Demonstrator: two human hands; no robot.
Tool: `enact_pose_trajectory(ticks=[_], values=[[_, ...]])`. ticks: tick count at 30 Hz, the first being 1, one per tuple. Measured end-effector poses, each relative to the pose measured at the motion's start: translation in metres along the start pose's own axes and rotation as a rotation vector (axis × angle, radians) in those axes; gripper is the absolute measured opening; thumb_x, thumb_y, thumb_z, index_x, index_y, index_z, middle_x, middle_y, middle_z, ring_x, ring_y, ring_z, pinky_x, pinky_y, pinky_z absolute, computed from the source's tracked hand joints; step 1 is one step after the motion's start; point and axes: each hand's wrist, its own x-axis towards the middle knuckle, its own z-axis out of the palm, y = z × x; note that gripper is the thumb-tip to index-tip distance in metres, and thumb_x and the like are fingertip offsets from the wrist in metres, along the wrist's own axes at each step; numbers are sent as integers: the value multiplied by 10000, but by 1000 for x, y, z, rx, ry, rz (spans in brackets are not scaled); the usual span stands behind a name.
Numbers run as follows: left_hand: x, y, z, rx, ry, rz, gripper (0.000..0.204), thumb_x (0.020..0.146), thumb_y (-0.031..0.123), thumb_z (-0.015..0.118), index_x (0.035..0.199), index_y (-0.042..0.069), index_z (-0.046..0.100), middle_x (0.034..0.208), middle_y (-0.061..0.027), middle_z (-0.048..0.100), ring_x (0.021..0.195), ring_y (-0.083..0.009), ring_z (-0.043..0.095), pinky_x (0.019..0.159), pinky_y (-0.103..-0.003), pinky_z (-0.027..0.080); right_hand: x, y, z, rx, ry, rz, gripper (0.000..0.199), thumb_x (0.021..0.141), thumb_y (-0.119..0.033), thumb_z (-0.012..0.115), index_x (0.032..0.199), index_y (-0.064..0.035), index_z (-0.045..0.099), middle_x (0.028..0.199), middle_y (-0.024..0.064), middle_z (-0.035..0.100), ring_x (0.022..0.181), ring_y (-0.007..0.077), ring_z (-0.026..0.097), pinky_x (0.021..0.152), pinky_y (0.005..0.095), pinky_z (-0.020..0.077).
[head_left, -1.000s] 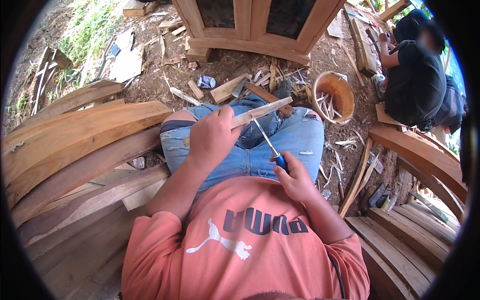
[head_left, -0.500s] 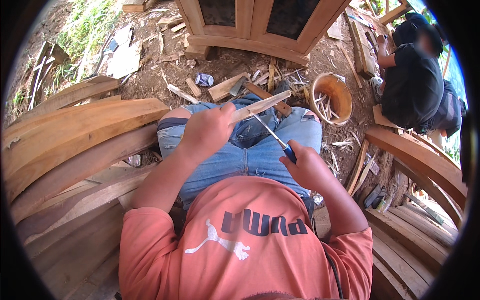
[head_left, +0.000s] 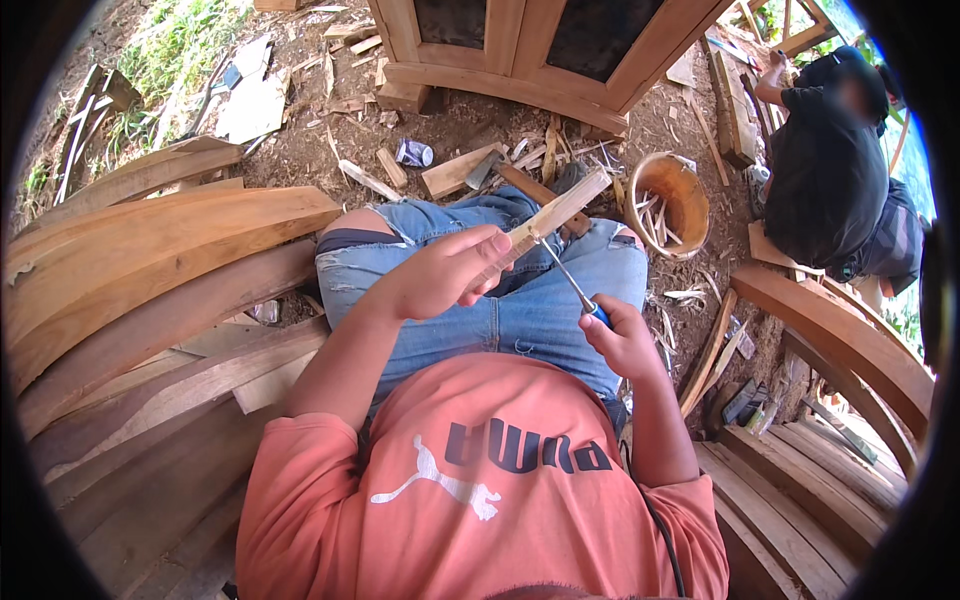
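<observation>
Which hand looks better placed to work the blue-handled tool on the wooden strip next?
Probably the right hand: it grips the blue-handled tool, whose tip is at the wooden strip. The left hand is occupied holding that strip.

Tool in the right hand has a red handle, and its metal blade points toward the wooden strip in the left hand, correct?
Not quite: the handle is blue, not red, as the head view shows. The tool is in the right hand, and its metal blade points toward the wooden strip in the left hand.
</observation>
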Motion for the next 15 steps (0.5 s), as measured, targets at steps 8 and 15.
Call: enact_pose_trajectory(ticks=[8,15], values=[[-1,7,30,910,412,413,324,1120,368,624,1073,49,603,805,-162,653,740,-326,673,651,-453,524,4,-9,-16,623,-320,207,400,1138,-402,627,901,-82,592,628,-17,496,490,86,415,445,276,323],[-9,21,-2,1304,886,645,324,1085,326,671,1199,23,644,972,-209,738,868,-438,725,729,-513,559,0,-9,-9,350,-40,134,384,1137,-380,634,921,-64,610,654,-33,519,559,57,432,504,267,348]])
